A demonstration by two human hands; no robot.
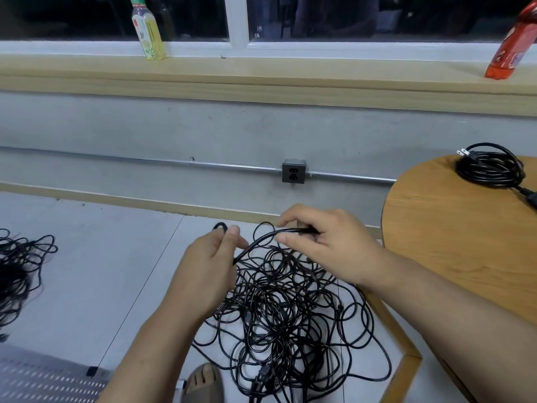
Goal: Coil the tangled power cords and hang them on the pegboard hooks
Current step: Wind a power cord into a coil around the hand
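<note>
Toes in a grey-brown slotted sandal [203, 382] show at the bottom edge, on pale floor tiles [101, 271]. To the left of the sandal lies a grey perforated metal panel [43, 379], flat on the floor. Just beyond the sandal sprawls a large tangled heap of thin black power cords [290, 309], its loops spilling against the light wooden base frame [406, 353] of the table.

Above the far side of that heap, both bare hands hold one black cord strand [261, 239] lifted out of the tangle. The left hand [209, 266] has its fingers curled round the strand, with a short bend of cord poking out above the fist. The right hand [328, 245] pinches the same strand between thumb and fingertips, its other fingers loosely bent. The strand arcs between the two hands, and its lower part runs down into the heap.

At the left edge a second black cord tangle [20, 263] lies on the tiles, well apart from the first. On the right stands a round wooden table [450, 242], and near its far edge rests a neatly coiled black power cord [491, 167] with its pronged plug pointing left.

Further back, a grey wall socket [293, 171] sits on a metal conduit pipe [145, 162] along the grey wall. On the wooden window sill [290, 71] above stand a yellow drink bottle [148, 30] and a red-labelled bottle [514, 45].
</note>
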